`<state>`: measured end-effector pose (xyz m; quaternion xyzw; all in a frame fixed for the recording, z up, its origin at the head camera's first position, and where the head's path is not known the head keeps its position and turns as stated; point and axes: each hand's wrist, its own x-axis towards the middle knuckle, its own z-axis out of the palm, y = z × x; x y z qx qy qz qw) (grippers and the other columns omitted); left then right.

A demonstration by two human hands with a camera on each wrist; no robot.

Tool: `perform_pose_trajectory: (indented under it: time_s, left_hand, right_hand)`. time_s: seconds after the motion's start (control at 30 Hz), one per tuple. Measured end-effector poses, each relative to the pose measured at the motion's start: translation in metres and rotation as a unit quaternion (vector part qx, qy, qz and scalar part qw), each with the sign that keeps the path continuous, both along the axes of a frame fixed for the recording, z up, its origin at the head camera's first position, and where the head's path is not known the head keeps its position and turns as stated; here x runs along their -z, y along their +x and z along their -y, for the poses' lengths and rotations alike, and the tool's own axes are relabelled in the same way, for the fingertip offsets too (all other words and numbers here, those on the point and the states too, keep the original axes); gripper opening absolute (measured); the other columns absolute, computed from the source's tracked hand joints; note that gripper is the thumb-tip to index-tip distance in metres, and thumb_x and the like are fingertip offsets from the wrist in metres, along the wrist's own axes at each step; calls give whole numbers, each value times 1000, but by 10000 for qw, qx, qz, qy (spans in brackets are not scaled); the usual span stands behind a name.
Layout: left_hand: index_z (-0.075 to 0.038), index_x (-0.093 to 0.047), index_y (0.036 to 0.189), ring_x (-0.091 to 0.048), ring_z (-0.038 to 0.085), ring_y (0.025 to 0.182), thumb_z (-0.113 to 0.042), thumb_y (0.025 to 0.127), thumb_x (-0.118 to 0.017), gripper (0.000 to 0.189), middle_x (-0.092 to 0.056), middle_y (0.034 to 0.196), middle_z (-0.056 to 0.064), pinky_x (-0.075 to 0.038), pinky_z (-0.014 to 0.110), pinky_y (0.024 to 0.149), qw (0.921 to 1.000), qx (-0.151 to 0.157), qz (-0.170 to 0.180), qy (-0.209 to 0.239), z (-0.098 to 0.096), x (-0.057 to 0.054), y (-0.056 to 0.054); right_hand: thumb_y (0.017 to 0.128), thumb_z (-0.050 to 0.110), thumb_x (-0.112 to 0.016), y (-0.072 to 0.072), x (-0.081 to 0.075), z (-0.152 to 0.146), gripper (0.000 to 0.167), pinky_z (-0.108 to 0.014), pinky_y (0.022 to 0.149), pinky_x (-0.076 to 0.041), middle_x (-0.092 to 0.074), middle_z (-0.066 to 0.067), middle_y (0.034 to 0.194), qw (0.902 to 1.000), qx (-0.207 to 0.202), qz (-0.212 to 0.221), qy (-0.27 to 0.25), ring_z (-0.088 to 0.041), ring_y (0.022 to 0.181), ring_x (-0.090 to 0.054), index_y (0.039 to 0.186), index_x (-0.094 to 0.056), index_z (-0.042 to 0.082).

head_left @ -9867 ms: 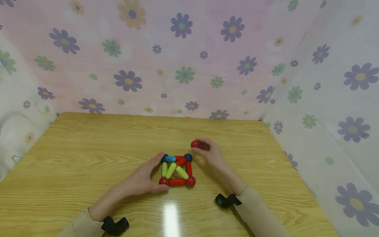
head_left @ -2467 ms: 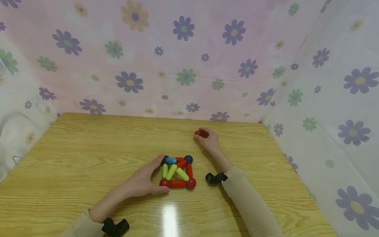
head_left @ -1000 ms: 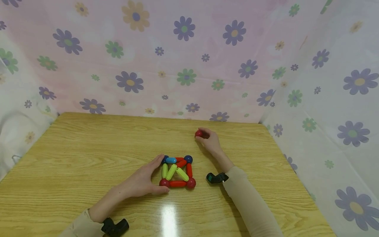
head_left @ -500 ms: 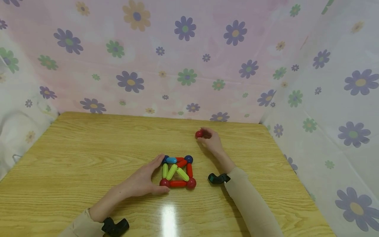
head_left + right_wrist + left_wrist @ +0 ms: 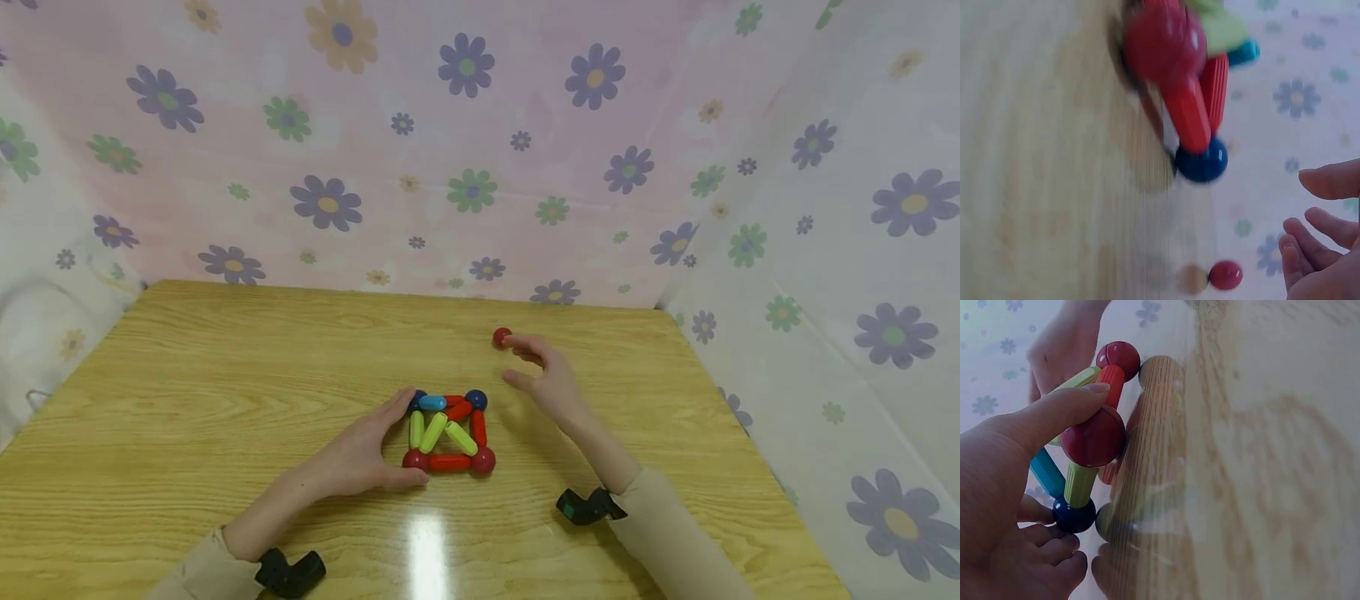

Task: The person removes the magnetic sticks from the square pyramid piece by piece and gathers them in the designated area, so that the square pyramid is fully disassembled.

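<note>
A squarish frame (image 5: 461, 437) of red sticks (image 5: 479, 429), lime sticks (image 5: 433, 433) and one blue stick (image 5: 432, 402) lies on the tabletop (image 5: 262, 358), glossy dark-blue balls (image 5: 476, 401) at its far corners, deep-red balls (image 5: 483, 461) at the near ones. The left hand (image 5: 363, 454) grips its left side. Beyond sits a loose red ball (image 5: 1226, 275); the right hand's (image 5: 553, 383) fingers are released, thumb apart.

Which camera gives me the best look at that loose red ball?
The right wrist view: the loose red ball appears larger there, and whole. In the head view it is smaller, its edge overlapped by the right hand. The left wrist view doesn't show it.
</note>
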<state>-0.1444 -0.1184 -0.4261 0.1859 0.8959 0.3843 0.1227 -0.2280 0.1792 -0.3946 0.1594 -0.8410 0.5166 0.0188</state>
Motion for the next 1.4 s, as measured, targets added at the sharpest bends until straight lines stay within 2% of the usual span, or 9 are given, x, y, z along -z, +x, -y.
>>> perform_pose_trajectory:
  time_s: [0.17,0.27,0.4,0.57,0.8,1.1,1.27,1.4]
  left_hand:
    - [-13,-18,161,-24,36,151,-55,74,-83,116,-20,166,8,-29,58,118,10000,12,-69,-47,0,0,0]
    - [-13,-18,161,-24,35,151,-55,75,-83,117,-19,166,8,-28,58,118,10000,18,-57,-28,0,0,0]
    - [-13,-17,161,-23,35,151,-55,74,-83,117,-19,167,7,-28,58,118,10000,9,-33,6,0,0,-1]
    - [-14,-17,161,-23,35,151,-56,74,-83,117,-18,167,7,-27,59,118,10000,-21,20,6,0,-1,0]
    - [-14,-18,161,-23,36,151,-57,74,-83,117,-18,167,6,-27,60,118,10000,-9,46,-61,-1,-2,2]
    - [-13,-18,161,-23,35,151,-55,74,-83,117,-19,167,6,-28,59,118,10000,-15,51,0,-1,-2,2]
    - [-14,-18,161,-23,35,151,-56,74,-83,117,-18,167,6,-28,59,117,10000,-29,62,0,0,-1,1]
    - [-14,-18,161,-23,35,151,-55,74,-84,117,-19,167,7,-28,59,117,10000,-45,60,-14,-1,-1,1]
  right_hand:
    - [89,2,-72,35,-6,10,46,-57,110,-40,-62,-20,131,9986,-531,34,-52,-41,123,-54,133,-60,3]
    - [89,4,-72,49,-5,13,43,-56,108,-42,-64,-16,129,9972,-753,46,-17,-38,120,-56,131,-62,3]
    - [90,13,-74,59,0,15,39,-54,104,-45,-67,-9,123,9951,-956,105,232,-34,115,-58,127,-65,7]
    - [90,18,-75,64,7,17,32,-49,97,-49,-69,-5,115,9906,-1266,278,428,-28,108,-60,120,-69,11]
    - [86,26,-80,71,14,23,33,-33,88,-51,-67,7,104,9847,-1504,295,834,-17,96,-60,117,-69,24]
    - [85,24,-81,71,22,25,29,-31,83,-52,-64,7,99,9848,-1375,-25,1064,-15,93,-59,113,-71,21]
    - [85,21,-81,71,22,26,30,-29,82,-52,-64,7,98,9845,-1385,-76,1070,-14,92,-60,113,-71,20]
    - [86,18,-81,70,22,25,31,-28,79,-52,-65,5,95,9852,-1402,45,985,-15,89,-60,115,-71,18]
